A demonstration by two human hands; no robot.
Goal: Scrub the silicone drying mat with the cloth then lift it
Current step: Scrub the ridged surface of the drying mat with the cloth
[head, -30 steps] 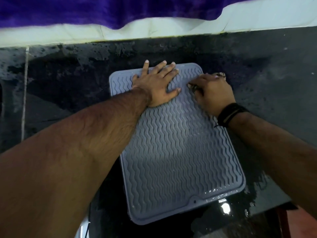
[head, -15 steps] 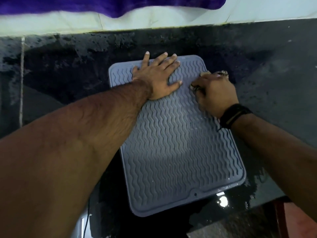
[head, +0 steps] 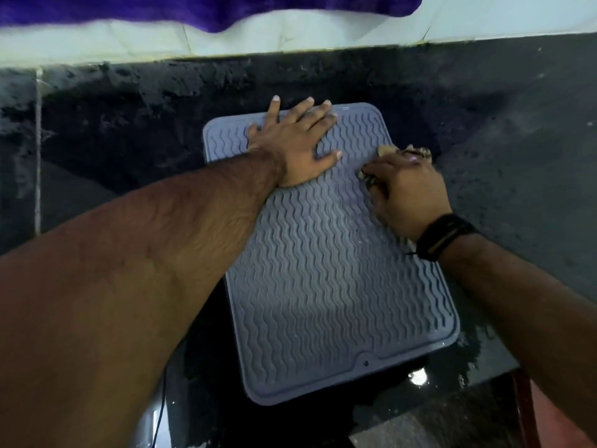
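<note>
While dragging the crumpled patterned cloth (head: pixel 392 156) nearer along the right edge of the grey wavy-ribbed silicone mat (head: pixel 326 286), right hand (head: pixel 407 195) closed on it; left hand (head: pixel 298 140) spread flat, pinning the far end to the dark wet worktop (head: pixel 517 156). Scrubbing ongoing, lifting not yet begun.

I take this for a home kitchen: a wet black stone counter (head: pixel 484 124) meets a pale tiled wall (head: pixel 323 30), a grey ribbed drying mat (head: pixel 323 286) lies on it, and purple fabric (head: pixel 161 8) hangs above.

I stand at a wet, dark stone counter (head: pixel 484 130) that glints under a light. Behind it I see pale wall tiles (head: pixel 290 30) and purple fabric (head: pixel 161 8) hanging.
</note>
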